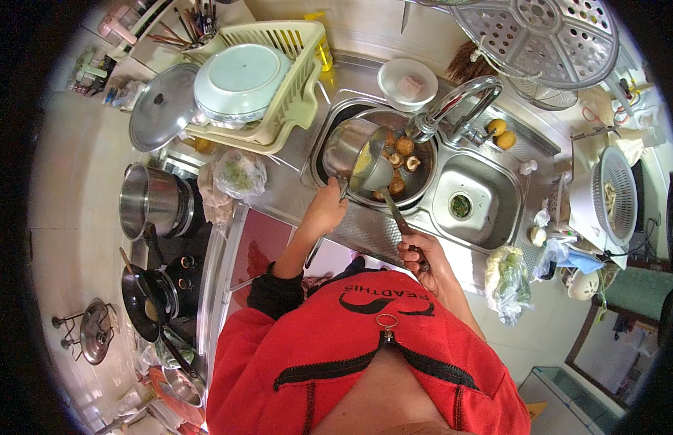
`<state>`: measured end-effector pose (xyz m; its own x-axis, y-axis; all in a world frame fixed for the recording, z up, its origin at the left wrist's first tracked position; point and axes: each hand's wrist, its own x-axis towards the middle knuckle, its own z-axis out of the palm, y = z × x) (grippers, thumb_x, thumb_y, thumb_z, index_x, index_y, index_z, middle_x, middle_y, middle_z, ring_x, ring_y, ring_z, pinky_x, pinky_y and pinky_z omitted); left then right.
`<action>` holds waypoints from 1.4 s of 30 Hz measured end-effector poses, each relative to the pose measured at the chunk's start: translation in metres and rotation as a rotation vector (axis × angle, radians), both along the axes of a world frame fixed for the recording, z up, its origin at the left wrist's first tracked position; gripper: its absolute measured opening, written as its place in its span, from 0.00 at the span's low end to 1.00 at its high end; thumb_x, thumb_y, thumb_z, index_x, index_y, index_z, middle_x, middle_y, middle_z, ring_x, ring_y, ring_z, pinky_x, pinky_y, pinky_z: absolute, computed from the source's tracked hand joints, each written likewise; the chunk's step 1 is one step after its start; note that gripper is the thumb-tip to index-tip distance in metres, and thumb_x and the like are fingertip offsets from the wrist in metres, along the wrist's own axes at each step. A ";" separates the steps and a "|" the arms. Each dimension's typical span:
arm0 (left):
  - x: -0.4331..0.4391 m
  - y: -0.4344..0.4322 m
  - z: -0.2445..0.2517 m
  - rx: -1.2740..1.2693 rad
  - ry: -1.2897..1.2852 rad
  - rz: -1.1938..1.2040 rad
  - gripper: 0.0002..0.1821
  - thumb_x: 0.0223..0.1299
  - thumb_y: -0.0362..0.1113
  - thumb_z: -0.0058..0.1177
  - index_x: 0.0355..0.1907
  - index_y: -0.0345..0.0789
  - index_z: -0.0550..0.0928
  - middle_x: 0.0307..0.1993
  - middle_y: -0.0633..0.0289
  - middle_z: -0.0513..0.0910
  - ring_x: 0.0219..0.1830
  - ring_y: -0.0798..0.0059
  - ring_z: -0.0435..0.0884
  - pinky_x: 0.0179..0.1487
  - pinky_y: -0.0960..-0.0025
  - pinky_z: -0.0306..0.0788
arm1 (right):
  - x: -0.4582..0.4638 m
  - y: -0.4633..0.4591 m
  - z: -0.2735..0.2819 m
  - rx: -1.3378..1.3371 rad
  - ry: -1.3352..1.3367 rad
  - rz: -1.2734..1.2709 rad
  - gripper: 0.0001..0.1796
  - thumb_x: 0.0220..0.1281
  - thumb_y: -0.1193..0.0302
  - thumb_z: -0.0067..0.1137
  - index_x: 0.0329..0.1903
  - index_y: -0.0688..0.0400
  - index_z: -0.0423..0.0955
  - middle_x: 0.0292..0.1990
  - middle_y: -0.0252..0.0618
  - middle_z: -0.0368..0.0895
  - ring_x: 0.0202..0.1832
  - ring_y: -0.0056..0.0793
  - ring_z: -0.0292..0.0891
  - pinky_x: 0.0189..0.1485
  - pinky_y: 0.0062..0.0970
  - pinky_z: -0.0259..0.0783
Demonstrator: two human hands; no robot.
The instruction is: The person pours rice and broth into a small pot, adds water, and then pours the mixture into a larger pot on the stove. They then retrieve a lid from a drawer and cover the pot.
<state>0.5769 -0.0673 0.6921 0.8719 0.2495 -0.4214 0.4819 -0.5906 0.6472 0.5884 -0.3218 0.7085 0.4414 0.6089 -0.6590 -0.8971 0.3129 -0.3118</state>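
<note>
My left hand (324, 209) grips the handle of a stainless steel saucepan (344, 144), tilted over the left sink bowl. Something yellow and grainy (363, 157) lies inside the pan near its rim. In my right hand (426, 254) is the dark handle of a ladle (381, 175), whose metal bowl is at the pan's mouth; whether the two touch I cannot tell. Beneath them, a round metal basin (428, 182) sits in the left sink bowl. Several brown mushrooms (404, 145) lie in it, partly hidden by the pan and ladle.
A chrome faucet (467, 95) arches beside the basin. Behind it stands a white bowl (388, 73) holding a pale piece of food. The right sink bowl (494, 217) has debris in its drain. A dish rack (309, 98) stands left; bagged vegetables (508, 283) lie at the right.
</note>
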 end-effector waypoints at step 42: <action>-0.021 0.026 -0.006 -0.855 -0.104 0.413 0.07 0.63 0.31 0.51 0.36 0.34 0.68 0.16 0.66 0.69 0.12 0.80 0.66 0.14 0.72 0.63 | 0.003 -0.022 0.013 -0.061 -0.095 -0.043 0.09 0.59 0.78 0.51 0.42 0.61 0.65 0.25 0.32 0.67 0.17 0.12 0.57 0.12 0.13 0.55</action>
